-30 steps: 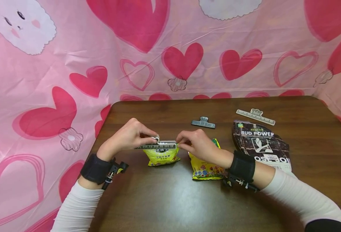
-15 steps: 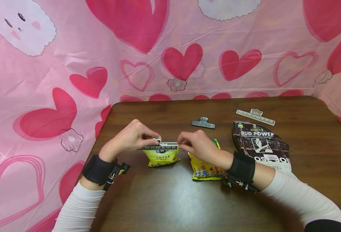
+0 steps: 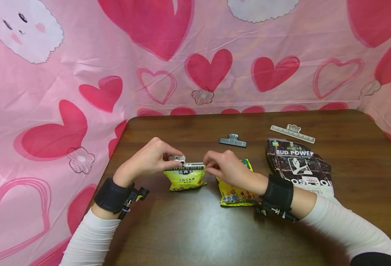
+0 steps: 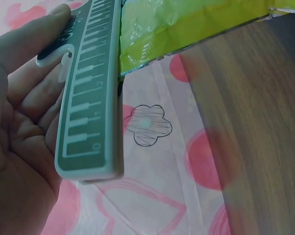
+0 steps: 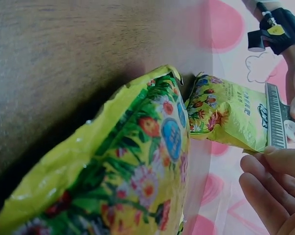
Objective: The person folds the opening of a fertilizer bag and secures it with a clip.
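A small yellow printed bag [image 3: 186, 181] stands on the table, with a long clip [image 3: 192, 167] bearing a piano-key and ruler pattern across its top edge. My left hand [image 3: 152, 155] pinches the clip's handle between thumb and fingers. In the left wrist view, one end of the clip [image 4: 88, 112] sticks out past the bag's side. My right hand [image 3: 227, 166] pinches the bag's top right corner beside the clip's other end. The right wrist view shows the thumb and a finger of that hand [image 5: 279, 181] at the corner.
A second yellow flower-printed bag [image 3: 237, 194] lies under my right forearm. Farther right is a black "BUD POWER" bag [image 3: 298, 166]. A dark clip [image 3: 233, 140] and a longer whitish clip [image 3: 293, 133] lie behind them. Heart-print cloth [image 3: 169, 44] hangs around the table [image 3: 195, 229].
My left hand has moved slightly to the right, and the clip has shifted right along the bag's top edge. The right hand has stayed nearly still at the corner.
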`<state>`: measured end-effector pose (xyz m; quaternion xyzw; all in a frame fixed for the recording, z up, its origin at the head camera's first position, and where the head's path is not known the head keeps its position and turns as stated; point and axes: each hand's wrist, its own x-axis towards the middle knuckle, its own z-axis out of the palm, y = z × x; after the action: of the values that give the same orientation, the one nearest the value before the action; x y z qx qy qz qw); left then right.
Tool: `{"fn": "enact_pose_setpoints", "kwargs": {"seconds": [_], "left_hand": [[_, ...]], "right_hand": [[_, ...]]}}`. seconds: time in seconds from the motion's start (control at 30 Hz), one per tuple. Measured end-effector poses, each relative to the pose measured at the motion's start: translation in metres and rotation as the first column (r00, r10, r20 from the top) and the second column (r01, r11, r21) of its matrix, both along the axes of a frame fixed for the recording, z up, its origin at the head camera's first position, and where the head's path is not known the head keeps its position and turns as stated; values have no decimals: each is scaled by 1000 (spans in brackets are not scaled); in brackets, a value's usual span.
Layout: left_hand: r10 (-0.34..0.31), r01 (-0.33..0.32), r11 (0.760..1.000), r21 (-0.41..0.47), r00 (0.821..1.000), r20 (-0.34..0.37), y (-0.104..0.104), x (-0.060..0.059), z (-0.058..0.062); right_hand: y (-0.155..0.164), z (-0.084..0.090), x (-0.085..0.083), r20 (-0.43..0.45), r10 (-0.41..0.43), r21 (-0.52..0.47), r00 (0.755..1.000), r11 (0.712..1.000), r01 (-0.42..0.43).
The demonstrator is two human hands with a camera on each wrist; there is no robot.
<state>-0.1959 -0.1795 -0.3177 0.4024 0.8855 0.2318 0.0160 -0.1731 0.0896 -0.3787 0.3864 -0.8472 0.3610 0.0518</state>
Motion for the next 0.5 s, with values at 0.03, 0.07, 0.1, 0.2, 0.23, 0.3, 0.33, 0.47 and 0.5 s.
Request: {"fn": "enact_pose_setpoints", "kwargs": {"seconds": [0.03, 0.07, 0.1, 0.2, 0.23, 0.3, 0.33, 0.47, 0.5], "left_hand": [[2, -2, 1000, 7, 1000, 7, 0, 0, 0], [4, -4, 1000, 14, 1000, 16, 0, 1, 0], [6, -7, 1000, 21, 1000, 26, -1, 1, -1], [9, -12, 999, 42, 998, 64, -2, 1, -2], [11, -15, 999, 49, 997, 78, -2, 1, -2], [8, -14, 998, 60, 996, 92, -3, 1, -4], [4, -10, 998, 64, 996, 94, -4, 1, -4], [-6, 1, 997, 72, 997, 76, -6, 0, -7], [-3, -2, 997, 71, 997, 73, -6, 0, -8]], "right_hand": [[0, 0, 0, 2, 1, -2, 1000, 1000, -1], [0, -1, 0, 4, 2, -5, 1000, 1000, -2], [0, -1, -1, 7, 2, -8, 1000, 1000, -2], [-1, -1, -1, 18, -1, -14, 1000, 1000, 1], [-1, -1, -1, 22, -5, -13, 1000, 1000, 5], [-1, -1, 0, 32, -12, -10, 999, 1000, 12], [-1, -1, 0, 37, -17, -8, 999, 1000, 17], [-2, -1, -1, 27, -26, 8, 999, 1000, 25], [-2, -1, -2, 20, -24, 10, 999, 1000, 24]]}}
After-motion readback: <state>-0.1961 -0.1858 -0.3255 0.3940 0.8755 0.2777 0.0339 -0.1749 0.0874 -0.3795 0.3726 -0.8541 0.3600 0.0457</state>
